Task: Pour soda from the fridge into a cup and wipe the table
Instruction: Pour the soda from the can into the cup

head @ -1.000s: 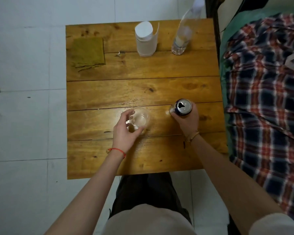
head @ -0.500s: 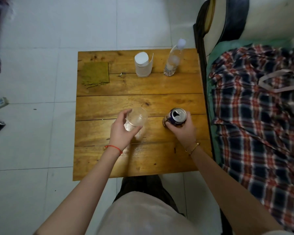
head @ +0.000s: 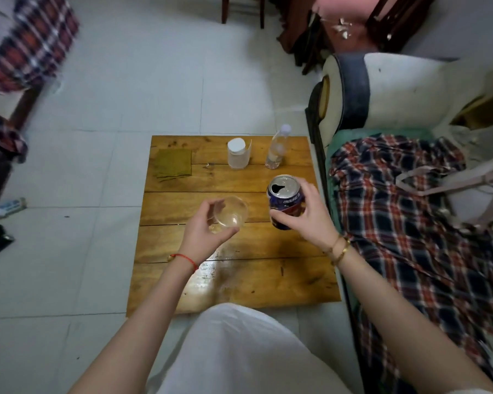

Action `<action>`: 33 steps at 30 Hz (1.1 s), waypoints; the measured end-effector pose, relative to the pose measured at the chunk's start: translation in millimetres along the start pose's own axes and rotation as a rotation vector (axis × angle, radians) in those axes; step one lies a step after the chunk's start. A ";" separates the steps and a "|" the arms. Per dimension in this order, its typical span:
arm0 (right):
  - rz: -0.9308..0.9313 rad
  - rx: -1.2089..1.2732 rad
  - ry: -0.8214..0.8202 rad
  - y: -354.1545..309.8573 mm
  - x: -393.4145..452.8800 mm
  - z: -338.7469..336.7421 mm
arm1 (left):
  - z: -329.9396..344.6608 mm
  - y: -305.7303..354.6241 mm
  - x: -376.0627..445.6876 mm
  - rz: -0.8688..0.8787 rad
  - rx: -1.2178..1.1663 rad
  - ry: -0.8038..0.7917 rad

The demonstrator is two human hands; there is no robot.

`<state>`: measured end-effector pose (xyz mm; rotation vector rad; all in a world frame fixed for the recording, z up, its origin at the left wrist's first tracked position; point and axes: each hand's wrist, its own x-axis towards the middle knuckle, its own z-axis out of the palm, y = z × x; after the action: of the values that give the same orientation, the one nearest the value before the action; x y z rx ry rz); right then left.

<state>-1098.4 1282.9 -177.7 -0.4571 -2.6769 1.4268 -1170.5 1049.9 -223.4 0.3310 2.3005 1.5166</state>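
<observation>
While fingers clamp cup [head: 230, 212] and can [head: 284, 201] — bare table [head: 239, 282] planks toward its near edge.

One head-worn wide-angle view looks steeply down over the wooden table [head: 182, 268], floor around it.

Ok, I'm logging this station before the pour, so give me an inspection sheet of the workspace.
Surface: square wooden plank table, shiny wet-looking patch near the front.
Job's things: clear plastic cup looks empty; opened blue soda can; folded olive cloth at the far left corner.
Clutter: white lidded container, clear plastic water bottle.
Grippers: left hand holds the cup; right hand holds the can.
Cables: nothing seen.
Surroundings: tiled floor, plaid blanket on the right.
</observation>
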 end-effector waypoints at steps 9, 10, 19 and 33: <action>-0.169 -0.296 -0.182 -46.5 -13.5 -17.1 | -16.2 26.5 -27.4 0.041 0.027 -0.085; -0.168 -0.324 -0.191 -49.7 -14.8 -17.6 | -17.2 27.0 -29.9 0.038 0.030 -0.090; -0.191 -0.598 -0.194 -65.7 -21.0 -15.4 | -20.2 20.0 -44.5 0.049 0.053 -0.070; -0.223 -0.854 -0.209 -87.5 -29.0 -8.6 | -12.0 16.7 -52.4 0.051 0.054 -0.056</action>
<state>-1088.7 1235.4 -98.8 -0.0274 -3.2659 0.2277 -1128.3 1026.3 -194.8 0.4442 2.3089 1.4512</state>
